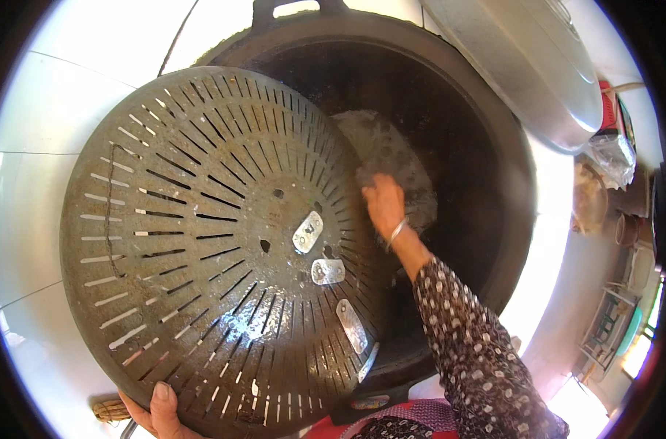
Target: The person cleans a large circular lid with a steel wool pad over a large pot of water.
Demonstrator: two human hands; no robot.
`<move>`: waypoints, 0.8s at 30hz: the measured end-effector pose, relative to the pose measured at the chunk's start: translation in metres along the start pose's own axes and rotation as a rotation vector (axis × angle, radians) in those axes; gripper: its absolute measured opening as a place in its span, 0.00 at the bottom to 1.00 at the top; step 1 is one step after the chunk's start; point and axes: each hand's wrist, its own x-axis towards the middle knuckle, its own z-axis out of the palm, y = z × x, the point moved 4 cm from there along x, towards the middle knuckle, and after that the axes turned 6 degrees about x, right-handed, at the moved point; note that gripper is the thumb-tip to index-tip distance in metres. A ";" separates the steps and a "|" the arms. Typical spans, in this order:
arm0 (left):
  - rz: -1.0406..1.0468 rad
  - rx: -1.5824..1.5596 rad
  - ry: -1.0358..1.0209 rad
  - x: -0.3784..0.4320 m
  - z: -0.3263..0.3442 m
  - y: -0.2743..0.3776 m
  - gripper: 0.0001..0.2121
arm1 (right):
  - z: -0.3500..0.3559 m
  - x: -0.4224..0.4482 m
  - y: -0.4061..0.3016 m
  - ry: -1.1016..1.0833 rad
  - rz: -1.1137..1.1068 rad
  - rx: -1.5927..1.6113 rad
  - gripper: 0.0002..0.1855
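Observation:
A large round slotted metal steamer plate (289, 164) leans over the left part of a big dark wok (475, 164). Several pale metal patches (327, 271) are fixed near its middle, and a thin wire (110, 208) runs across its left side. My left hand (163, 411) grips the plate's rim at the lower left, thumb on top. Inside the wok, my right hand (385, 203) is down by shallow water (393, 148) at the bottom, its fingers curled. Whether it holds anything is hidden. The plate covers the wok's left side.
White tiles (47, 110) surround the wok. A large silvery metal vessel or lid (519, 71) stands close at the upper right. A bundled straw brush (109, 410) lies at the lower left. Farther right are a plastic bag (613, 156), a bowl (588, 195) and a metal rack (607, 324).

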 end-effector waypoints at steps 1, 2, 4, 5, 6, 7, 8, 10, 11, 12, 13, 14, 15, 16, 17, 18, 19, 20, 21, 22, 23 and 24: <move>-0.026 -0.040 0.004 0.001 0.002 0.001 0.16 | -0.005 -0.015 -0.023 -0.034 -0.069 0.074 0.10; -0.052 -0.071 0.014 0.002 0.002 0.001 0.16 | -0.012 -0.032 -0.050 -0.034 -0.124 0.168 0.10; -0.066 -0.063 0.014 0.001 0.000 0.001 0.16 | -0.020 -0.055 -0.084 -0.060 -0.131 0.254 0.09; -0.050 -0.017 0.012 0.000 -0.003 0.002 0.17 | -0.018 -0.061 -0.088 -0.068 -0.093 0.298 0.09; -0.036 0.008 0.010 0.001 -0.004 0.002 0.17 | -0.016 -0.054 -0.080 -0.078 -0.082 0.228 0.09; -0.015 0.028 0.010 0.002 -0.003 0.002 0.18 | -0.012 -0.042 -0.064 -0.059 -0.078 0.151 0.07; 0.006 0.064 0.006 0.003 -0.003 0.003 0.19 | -0.003 -0.026 -0.052 -0.041 -0.072 0.114 0.06; 0.042 0.105 0.007 0.002 0.001 0.003 0.19 | 0.006 0.007 -0.026 0.002 -0.028 -0.002 0.05; 0.055 0.105 0.012 0.003 0.001 0.002 0.19 | 0.010 0.019 -0.016 0.018 0.004 -0.062 0.05; 0.054 0.110 0.010 0.003 0.000 0.003 0.19 | 0.011 0.028 -0.012 -0.011 0.021 -0.060 0.05; 0.057 0.105 0.008 0.002 0.001 0.004 0.20 | 0.009 0.034 -0.007 -0.038 0.040 -0.062 0.05; 0.059 0.093 0.006 0.002 0.002 0.004 0.20 | 0.006 0.037 -0.003 -0.062 0.061 -0.069 0.06; 0.059 0.100 0.003 0.002 0.001 0.004 0.20 | 0.006 0.028 -0.012 -0.075 0.012 -0.019 0.07; 0.055 0.122 0.012 0.001 -0.003 0.002 0.20 | 0.004 0.010 -0.029 -0.094 -0.047 0.038 0.07; 0.052 0.133 0.018 0.000 -0.006 0.000 0.20 | -0.003 -0.009 -0.045 -0.112 -0.099 0.083 0.08; 0.053 0.170 0.031 -0.001 -0.011 -0.001 0.20 | -0.004 -0.026 -0.062 -0.142 -0.127 0.135 0.08; 0.053 0.170 0.028 -0.002 -0.011 -0.004 0.20 | -0.013 -0.036 -0.074 -0.155 -0.138 0.160 0.08; 0.052 0.171 0.025 -0.001 -0.010 -0.006 0.20 | -0.015 -0.038 -0.079 -0.140 -0.136 0.135 0.08; 0.055 0.174 0.023 -0.001 -0.010 -0.005 0.20 | -0.009 -0.035 -0.072 -0.141 -0.102 0.079 0.07; 0.056 0.159 0.020 -0.001 -0.009 -0.003 0.20 | -0.004 -0.022 -0.060 -0.135 -0.073 0.014 0.07; 0.057 0.146 0.018 -0.001 -0.008 -0.001 0.20 | 0.003 -0.008 -0.047 -0.130 -0.045 -0.049 0.07; 0.057 0.129 0.012 0.001 -0.005 0.001 0.20 | 0.008 0.010 -0.034 -0.109 -0.040 -0.072 0.07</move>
